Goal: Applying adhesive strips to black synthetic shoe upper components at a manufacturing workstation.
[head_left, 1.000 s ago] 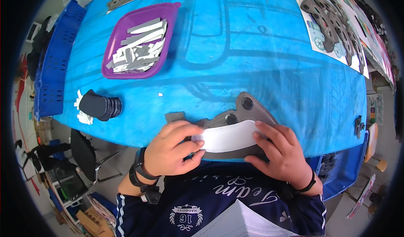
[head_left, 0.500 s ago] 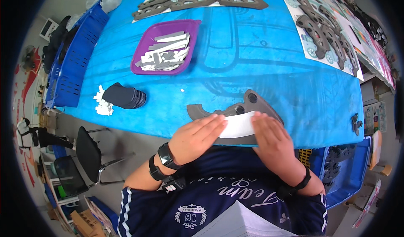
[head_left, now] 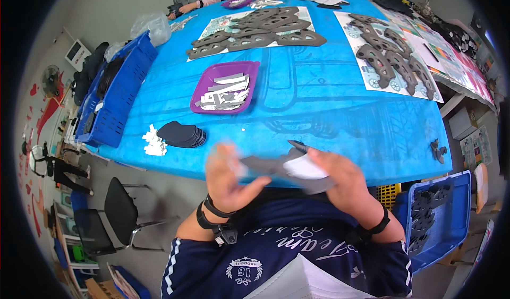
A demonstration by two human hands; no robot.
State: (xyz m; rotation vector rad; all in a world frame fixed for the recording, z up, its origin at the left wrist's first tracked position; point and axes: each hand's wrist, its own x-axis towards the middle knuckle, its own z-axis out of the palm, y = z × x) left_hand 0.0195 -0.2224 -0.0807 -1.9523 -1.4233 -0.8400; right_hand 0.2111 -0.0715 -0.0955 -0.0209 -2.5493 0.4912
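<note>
A dark grey, curved foam-like piece (head_left: 263,164) is raised at the table's near edge, tilted and partly blurred. A white strip (head_left: 303,167) lies along its right part. My right hand (head_left: 342,179) is closed round the right end of the piece, with the fingers partly hidden behind it. My left hand (head_left: 226,179) is beside the left end, its thumb stretched away from the fingers. Motion smears those fingertips, and I cannot make out whether they touch the piece. A pale blur shows beside them.
On the blue-covered table are a purple tray (head_left: 197,94) of grey and white strips, stacked black pieces (head_left: 180,134), white scraps (head_left: 155,141) and rows of grey cutouts (head_left: 255,33). Blue crates stand left (head_left: 114,100) and lower right (head_left: 438,230). Two people sit at the far side.
The grey piece has come up off the table and tilted. My left hand has moved off the white strip to the left, and my right hand grips the piece. The view has tipped up.
</note>
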